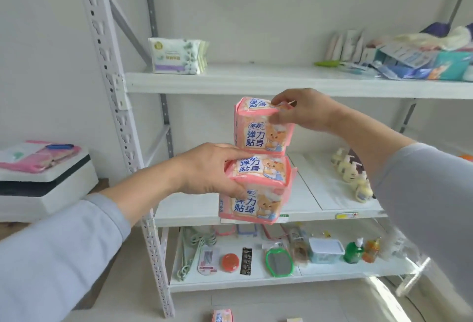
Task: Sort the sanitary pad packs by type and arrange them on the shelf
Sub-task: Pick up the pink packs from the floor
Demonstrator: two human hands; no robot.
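Pink sanitary pad packs with a bear print are in both my hands, in front of the white shelf [256, 79]. My left hand [207, 168] grips the lower pink packs [256, 193], thumb on top and fingers below. My right hand [304, 111] pinches the upper pink packs [261, 129] by their top edge, just above the lower ones. A row of white-and-green pad packs [178, 55] stands at the left of the upper shelf board. One more pink pack [222, 316] lies on the floor below.
Tubes and a heap of blue and teal packets [409, 58] crowd the upper board's right end. Pale yellow pump bottles [350, 173] stand on the middle board [320, 193]. The bottom board holds hangers, soap, a mirror and bottles. A white box [43, 183] at the left carries pink packaging.
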